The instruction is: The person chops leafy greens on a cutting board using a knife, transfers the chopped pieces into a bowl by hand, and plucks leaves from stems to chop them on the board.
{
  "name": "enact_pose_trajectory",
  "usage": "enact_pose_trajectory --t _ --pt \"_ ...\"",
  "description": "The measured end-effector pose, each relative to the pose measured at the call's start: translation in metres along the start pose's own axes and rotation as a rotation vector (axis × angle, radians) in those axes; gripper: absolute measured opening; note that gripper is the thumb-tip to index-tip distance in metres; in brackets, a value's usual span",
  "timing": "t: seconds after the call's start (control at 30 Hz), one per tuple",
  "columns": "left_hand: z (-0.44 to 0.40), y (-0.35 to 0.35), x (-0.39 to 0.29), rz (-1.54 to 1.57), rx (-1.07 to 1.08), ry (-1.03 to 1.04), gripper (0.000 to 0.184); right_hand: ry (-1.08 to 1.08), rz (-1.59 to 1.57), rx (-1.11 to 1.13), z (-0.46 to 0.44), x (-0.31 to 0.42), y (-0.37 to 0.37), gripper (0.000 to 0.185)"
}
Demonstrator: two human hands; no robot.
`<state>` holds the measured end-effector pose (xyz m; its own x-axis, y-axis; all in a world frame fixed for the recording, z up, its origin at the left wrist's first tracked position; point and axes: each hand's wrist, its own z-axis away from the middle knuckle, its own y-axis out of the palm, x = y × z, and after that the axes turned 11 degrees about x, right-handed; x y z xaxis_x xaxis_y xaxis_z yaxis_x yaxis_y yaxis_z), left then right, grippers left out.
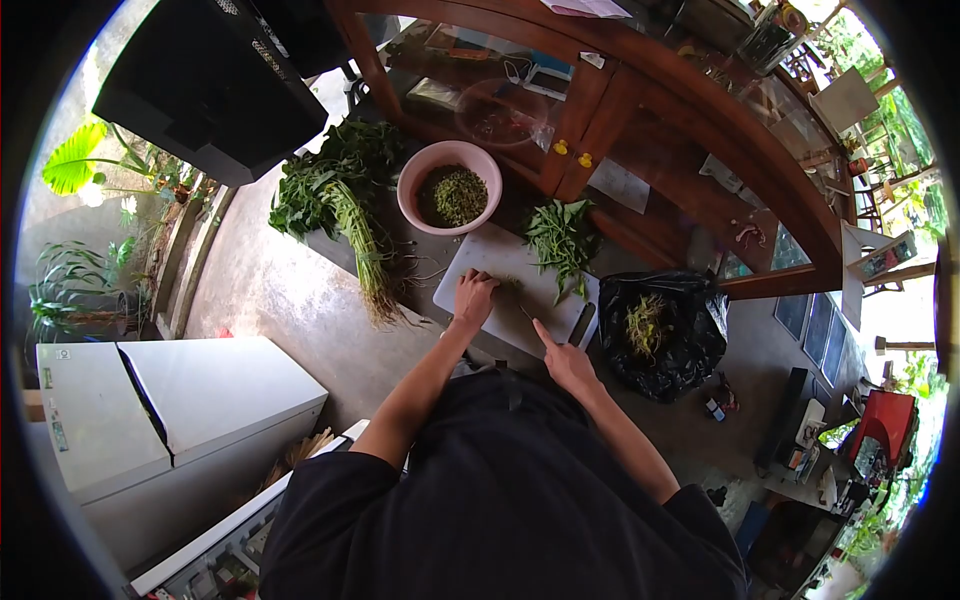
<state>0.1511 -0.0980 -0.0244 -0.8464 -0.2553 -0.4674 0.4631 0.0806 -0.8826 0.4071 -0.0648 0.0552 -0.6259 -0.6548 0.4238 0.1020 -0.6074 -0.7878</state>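
Note:
A white cutting board (492, 248) lies in front of me. On its left part my left hand (475, 297) is closed, with fingers curled down on a few green stems (509, 284) that are mostly hidden. My right hand (570, 365) grips a knife (526, 312) near the board's front edge, its index finger stretched along the top and the blade pointing toward the stems. A bunch of leafy greens (560, 240) rests across the board's far right side. Behind the board stands a pink bowl (406, 188) with chopped greens (460, 198) inside.
To the left lies a large bundle of long-stemmed greens (355, 225) with roots. At right, a black plastic bag (690, 345) holds root trimmings (648, 325). A wooden glass cabinet (600, 120) stands behind the work surface. A white fridge (220, 390) is at lower left.

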Motion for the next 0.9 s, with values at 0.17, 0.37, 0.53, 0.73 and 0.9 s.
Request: enact_pose_trajectory --t 0.17,0.37,0.53,0.73,0.9 --pt "-0.001 -0.004 -0.003 0.044 -0.001 -0.048 0.018 -0.016 0.002 -0.004 -0.001 0.0 -0.001 0.083" --pt "0.001 -0.012 -0.009 0.063 -0.014 -0.051 0.017 0.007 -0.007 0.022 -0.01 -0.002 0.016 0.081" --pt "0.002 -0.005 -0.005 0.049 -0.025 -0.036 0.016 0.046 -0.016 0.025 -0.031 -0.003 0.029 0.087" --pt "0.0 -0.002 -0.003 0.013 -0.069 -0.052 0.013 -0.001 -0.02 -0.015 -0.022 -0.007 0.03 0.089" --pt "0.001 -0.007 -0.005 0.003 -0.038 -0.057 0.015 -0.027 -0.033 -0.044 -0.012 -0.014 0.036 0.088"
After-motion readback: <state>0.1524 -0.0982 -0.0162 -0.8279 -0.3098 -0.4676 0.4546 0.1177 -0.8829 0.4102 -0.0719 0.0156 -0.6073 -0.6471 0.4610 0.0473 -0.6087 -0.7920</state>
